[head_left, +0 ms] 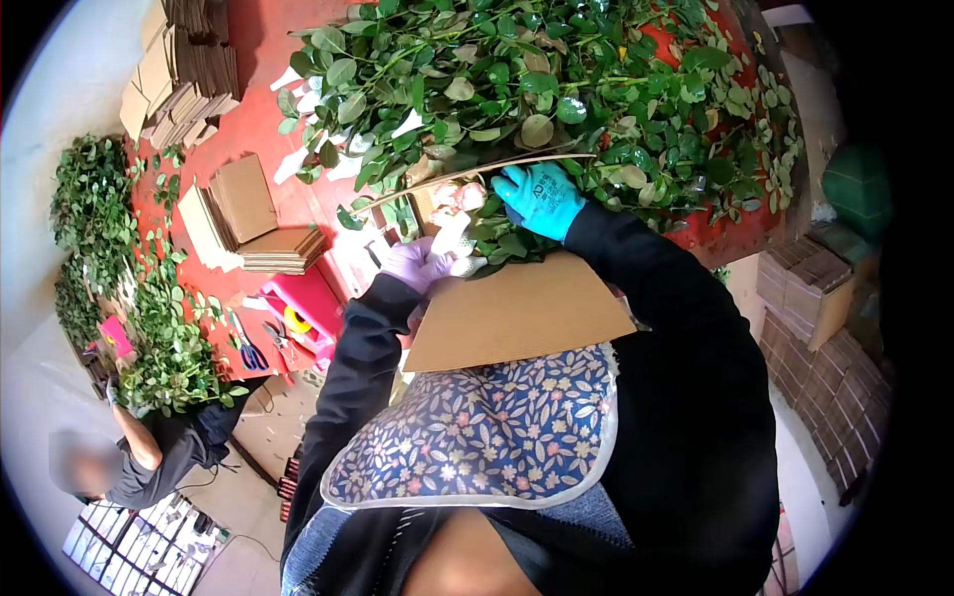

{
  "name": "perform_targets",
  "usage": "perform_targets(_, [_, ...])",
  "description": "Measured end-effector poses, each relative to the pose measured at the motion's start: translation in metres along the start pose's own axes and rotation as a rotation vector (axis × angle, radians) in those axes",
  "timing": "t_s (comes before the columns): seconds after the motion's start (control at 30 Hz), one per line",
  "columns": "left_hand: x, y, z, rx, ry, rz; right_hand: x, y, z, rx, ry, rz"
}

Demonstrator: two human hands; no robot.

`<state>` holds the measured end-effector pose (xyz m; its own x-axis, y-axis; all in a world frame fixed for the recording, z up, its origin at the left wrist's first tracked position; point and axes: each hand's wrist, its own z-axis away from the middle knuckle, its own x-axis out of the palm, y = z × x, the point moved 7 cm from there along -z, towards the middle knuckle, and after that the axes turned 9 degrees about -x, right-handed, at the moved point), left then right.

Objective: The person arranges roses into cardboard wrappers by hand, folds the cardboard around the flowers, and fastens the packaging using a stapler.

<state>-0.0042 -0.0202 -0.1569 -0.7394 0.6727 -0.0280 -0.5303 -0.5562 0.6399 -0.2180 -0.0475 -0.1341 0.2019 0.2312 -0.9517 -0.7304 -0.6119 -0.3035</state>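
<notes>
My left hand [412,264], in a lavender glove, is closed at a rose head in a white sleeve [452,241]. Pink-and-cream roses [459,197] lie just above it. My right hand [542,199], in a teal glove, curls its fingers over leafy rose stems [502,241]; its grip is partly hidden. The roses lie between two cardboard flaps: a broad sheet [517,313] toward my body, and another flap [467,180] standing nearly edge-on behind them.
A big heap of leafy roses [477,79] covers the red table [263,119]. To the left are folded cardboard stacks [248,214], a pink holder [303,310] and scissors [247,345]. Another person [149,452] stands by more greenery [164,348]. Cardboard bundles [820,338] are piled on the right.
</notes>
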Motion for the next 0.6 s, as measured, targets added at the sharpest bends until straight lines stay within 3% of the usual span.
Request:
perform_targets(0.03, [-0.004,-0.018,-0.011,-0.096,0.012,0.059,0.003,0.001,0.000,0.015,-0.024,-0.016])
perform_targets(0.2, [-0.006,-0.003,-0.005,0.269,0.138,-0.297,0.007,0.002,0.000,0.035,-0.073,-0.043])
perform_targets(0.27, [-0.008,-0.002,0.000,0.312,0.145,-0.339,-0.013,-0.002,0.002,-0.010,0.176,0.053])
perform_targets(0.3, [-0.008,0.000,0.002,0.361,0.160,-0.384,-0.015,-0.001,0.001,-0.014,0.181,0.061])
perform_targets(0.37, [-0.010,0.000,0.005,0.373,0.180,-0.368,0.000,0.002,0.000,0.041,-0.077,-0.031])
perform_targets(0.57, [-0.034,-0.019,0.025,0.300,0.334,-0.193,0.003,0.003,0.001,0.043,-0.018,-0.002])
perform_targets(0.6, [-0.044,-0.018,0.034,0.365,0.523,-0.322,0.003,0.002,-0.001,0.042,0.001,0.027])
